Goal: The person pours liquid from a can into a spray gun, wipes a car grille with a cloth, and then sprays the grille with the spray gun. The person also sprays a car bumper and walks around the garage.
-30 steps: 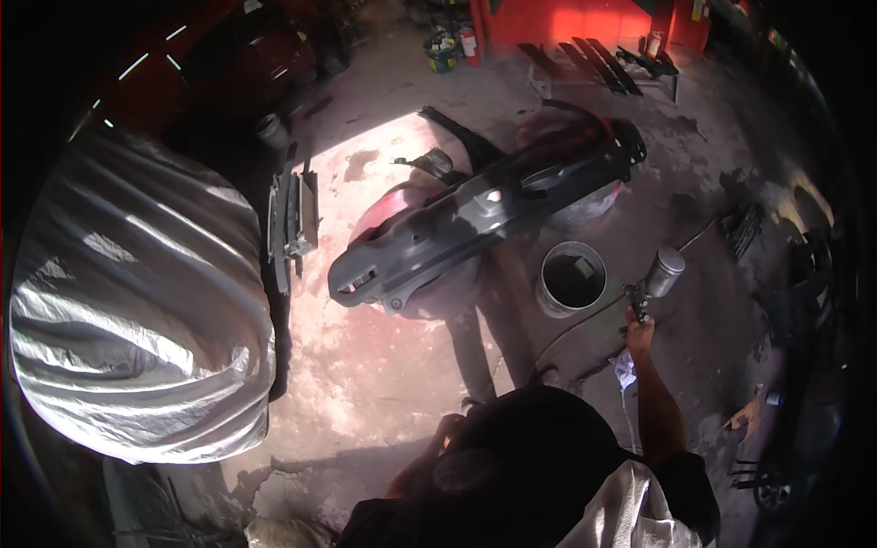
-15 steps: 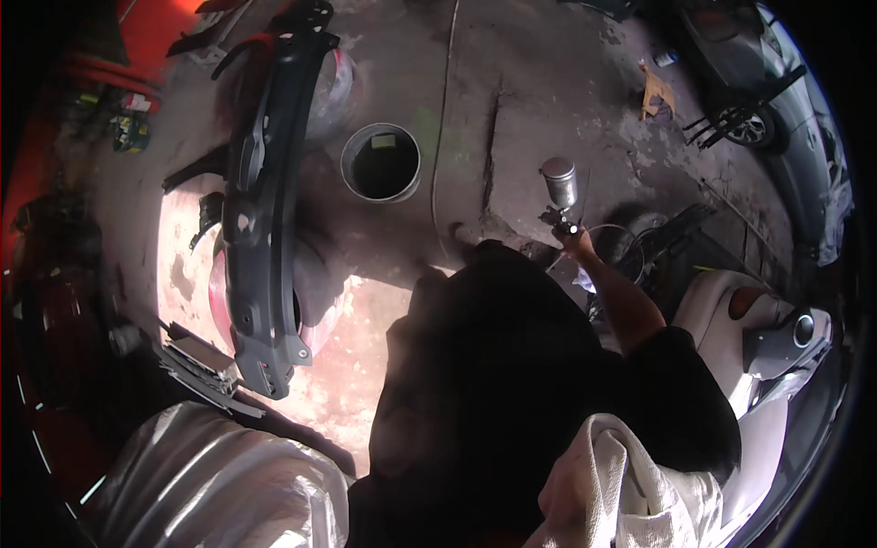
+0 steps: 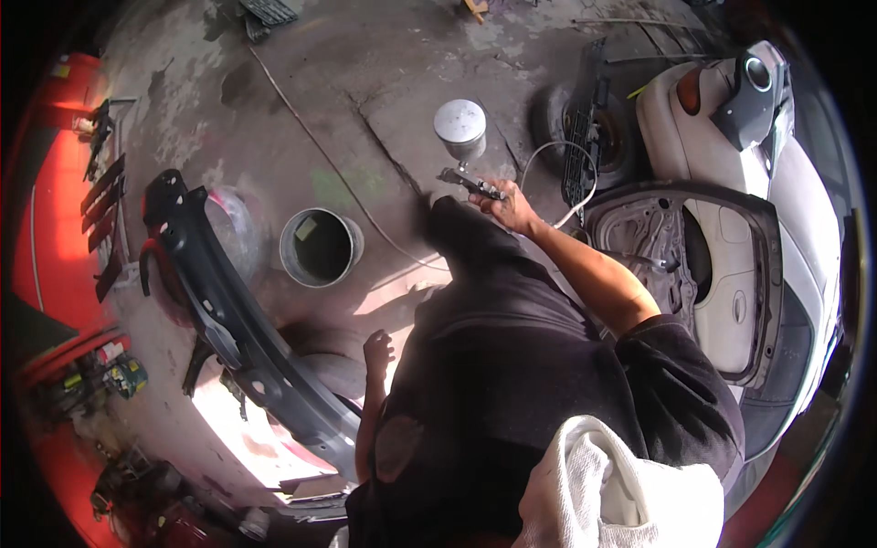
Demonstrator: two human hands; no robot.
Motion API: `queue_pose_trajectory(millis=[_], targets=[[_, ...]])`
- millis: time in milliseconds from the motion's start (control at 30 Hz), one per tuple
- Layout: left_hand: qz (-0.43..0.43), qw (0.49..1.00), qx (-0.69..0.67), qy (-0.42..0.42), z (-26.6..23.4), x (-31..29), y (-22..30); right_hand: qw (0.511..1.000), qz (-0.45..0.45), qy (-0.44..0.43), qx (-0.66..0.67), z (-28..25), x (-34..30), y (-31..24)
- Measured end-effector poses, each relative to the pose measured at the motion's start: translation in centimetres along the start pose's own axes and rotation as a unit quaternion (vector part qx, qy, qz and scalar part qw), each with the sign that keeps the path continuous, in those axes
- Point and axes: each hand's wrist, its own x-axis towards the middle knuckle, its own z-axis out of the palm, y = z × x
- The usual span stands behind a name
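My right hand (image 3: 512, 210) is closed around the handle of a spray gun (image 3: 471, 183) with a silver paint cup (image 3: 460, 126) on top. The gun is held out over the concrete floor, in front of my dark clothes. A thin pale hose (image 3: 586, 199) loops near my wrist. Low beside my body, my left hand (image 3: 377, 353) hangs with its fingers half curled and apart, with nothing visible in it. Nearest to it is a long black car bumper (image 3: 233, 310), which appears to rest on round supports.
A metal bucket (image 3: 357, 245) stands between bumper and gun. Right of me are a tire (image 3: 549, 117), a car door panel (image 3: 766, 274) and a pale bumper (image 3: 662, 105). A cable (image 3: 315, 139) crosses the floor. Red bodywork (image 3: 55, 219) lies far left. White cloth (image 3: 639, 493) shows close below.
My view has turned to the right, so the bumper and bucket sit farther left. The spray gun remains in my right hand. My left hand has come into sight.
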Motion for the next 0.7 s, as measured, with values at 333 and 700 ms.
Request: queue_pose_trajectory(millis=[333,700], targets=[[0.508,0.86,0.016,0.054,9.3,-0.2,48.1,0.981,-0.139,-0.13,0.047,1.8,16.3,-12.2],[0.646,0.724,0.185,0.154,13.9,3.0,76.6,0.963,-0.19,-0.19,0.03,-10.7,31.1,-21.6]])
